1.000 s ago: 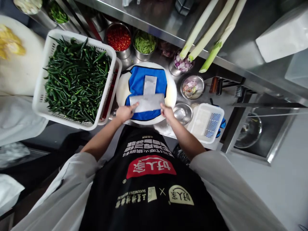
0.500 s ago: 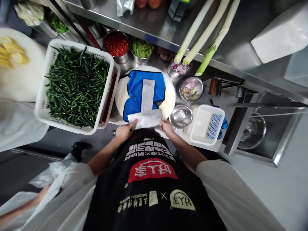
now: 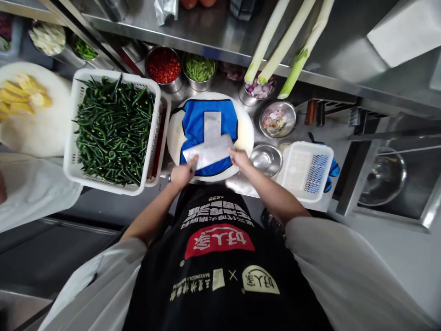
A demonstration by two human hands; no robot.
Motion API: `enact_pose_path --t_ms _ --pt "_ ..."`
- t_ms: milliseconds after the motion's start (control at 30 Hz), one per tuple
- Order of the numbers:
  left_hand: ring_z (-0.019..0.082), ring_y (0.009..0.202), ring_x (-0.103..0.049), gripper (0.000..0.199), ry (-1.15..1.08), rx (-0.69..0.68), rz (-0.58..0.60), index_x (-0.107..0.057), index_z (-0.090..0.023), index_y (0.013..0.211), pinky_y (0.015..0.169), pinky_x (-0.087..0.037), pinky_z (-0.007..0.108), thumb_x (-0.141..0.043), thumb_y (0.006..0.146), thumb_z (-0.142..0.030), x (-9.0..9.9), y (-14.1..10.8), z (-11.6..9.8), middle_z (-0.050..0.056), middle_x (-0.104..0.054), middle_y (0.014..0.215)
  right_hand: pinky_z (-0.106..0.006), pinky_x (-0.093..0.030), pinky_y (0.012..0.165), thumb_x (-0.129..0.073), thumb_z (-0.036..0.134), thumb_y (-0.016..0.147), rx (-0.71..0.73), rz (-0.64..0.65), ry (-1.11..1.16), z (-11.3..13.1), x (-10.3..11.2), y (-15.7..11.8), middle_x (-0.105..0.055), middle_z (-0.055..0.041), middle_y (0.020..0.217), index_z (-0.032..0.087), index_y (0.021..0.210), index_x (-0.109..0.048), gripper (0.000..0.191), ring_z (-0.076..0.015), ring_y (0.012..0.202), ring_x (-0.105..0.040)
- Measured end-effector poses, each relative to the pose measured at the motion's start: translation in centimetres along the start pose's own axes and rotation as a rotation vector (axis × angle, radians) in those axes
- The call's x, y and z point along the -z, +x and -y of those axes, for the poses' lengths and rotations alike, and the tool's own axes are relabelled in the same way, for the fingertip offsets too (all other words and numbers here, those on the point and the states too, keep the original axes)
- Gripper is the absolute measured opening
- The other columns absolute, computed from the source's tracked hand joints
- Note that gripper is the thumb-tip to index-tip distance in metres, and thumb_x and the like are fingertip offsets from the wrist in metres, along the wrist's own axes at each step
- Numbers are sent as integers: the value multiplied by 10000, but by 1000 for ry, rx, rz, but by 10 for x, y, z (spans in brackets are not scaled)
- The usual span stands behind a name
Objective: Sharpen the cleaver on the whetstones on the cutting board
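At the bottom of the frame, a black apron [image 3: 225, 303] is seen. Just above, near the centre, a flat grey blade [image 3: 208, 152] is grasped at its left end by the left hand [image 3: 182, 174] and at its right end by the right hand [image 3: 238, 157]. By this slanted blade, the lower end of a pale block [image 3: 212, 123] is hidden. The block is laid on a blue cloth [image 3: 193, 115], by which a round white board [image 3: 246, 133] is partly covered. At the left, green chillies [image 3: 112, 133] are contained in a white basket [image 3: 151, 133]; at the upper right, leeks [image 3: 287, 41] are placed on a steel shelf [image 3: 206, 37].

A working kitchen.
White plastic basket [image 3: 71, 138] of long green chillies [image 3: 113, 133], round white chopping board [image 3: 31, 135], grey steel shelf [image 3: 206, 30].
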State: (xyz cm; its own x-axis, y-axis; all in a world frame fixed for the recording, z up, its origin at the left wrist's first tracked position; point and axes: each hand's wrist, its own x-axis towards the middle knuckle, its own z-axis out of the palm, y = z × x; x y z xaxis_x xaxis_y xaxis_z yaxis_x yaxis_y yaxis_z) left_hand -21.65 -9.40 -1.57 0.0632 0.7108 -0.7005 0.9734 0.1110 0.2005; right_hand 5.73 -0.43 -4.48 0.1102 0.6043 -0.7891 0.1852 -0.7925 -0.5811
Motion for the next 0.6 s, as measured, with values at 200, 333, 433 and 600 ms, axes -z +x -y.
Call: enact_pose_path --t_ms 200,333,433,600 --pt "266 1011 -741 806 33 -11 -67 -228 -396 1722 874 -527 320 -577 997 -344 10 12 -2 78 -763 1178 -210 -267 370 -728 427 973 44 10 -31 8 3 11 -442 19 442 204 623 -464 492 -80 367 -380" --pt "257 954 -747 833 21 -16 62 -215 -407 1722 825 -527 306 -605 988 -367 -13 -16 -8 71 -773 1099 -208 -272 369 -761 412 936 -47 10 -34 -21 11 -11 -446 27 456 203 635 -470 468 -85 378 -403" --pt "274 1038 -741 837 26 7 -67 -209 -401 1726 860 -526 314 -593 985 -336 13 22 -3 86 -760 1198 -201 -246 357 -750 393 955 35 -3 -12 17 -1 25 -453 24 457 204 631 -446 482 -70 365 -373" --pt "271 1020 -744 829 44 -7 -74 -214 -410 1723 859 -524 319 -583 986 -322 16 21 -3 78 -765 1180 -202 -286 378 -708 420 984 60 -3 -49 18 3 17 -440 13 421 207 584 -430 531 -74 355 -370"
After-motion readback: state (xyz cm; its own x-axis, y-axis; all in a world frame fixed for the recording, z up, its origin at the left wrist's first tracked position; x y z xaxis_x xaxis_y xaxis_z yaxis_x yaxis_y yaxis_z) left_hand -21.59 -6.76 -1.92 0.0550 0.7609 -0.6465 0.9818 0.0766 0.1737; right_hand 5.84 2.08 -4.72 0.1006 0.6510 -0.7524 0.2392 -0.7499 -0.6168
